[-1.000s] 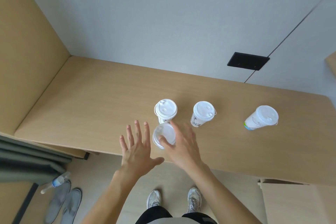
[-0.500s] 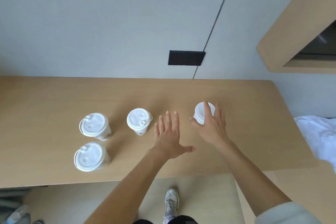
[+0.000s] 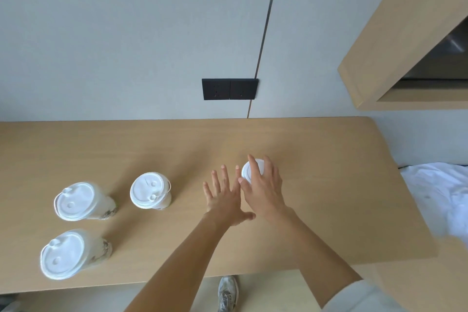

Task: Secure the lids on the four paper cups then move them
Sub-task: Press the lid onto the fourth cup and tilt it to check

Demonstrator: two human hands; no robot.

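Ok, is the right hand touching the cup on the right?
Touching. The head view shows the right hand draped over the lidded cup, fingers lying across the lid and around its rim, no gap visible.

Soft, even daylight fills the room, bright without any harsh glare. Shadows on the worktop [image 3: 329, 185] are faint and diffuse, falling to the right of the lidded cups [image 3: 149, 190]. The white bedding [image 3: 440, 192] at the right edge is nearly washed out. The wide lens bends the wall seam [image 3: 266, 33] and the worktop's far edge, and stretches things near the borders. The two leftmost cups [image 3: 76, 201] look slightly smeared and soft; the centre is sharper.
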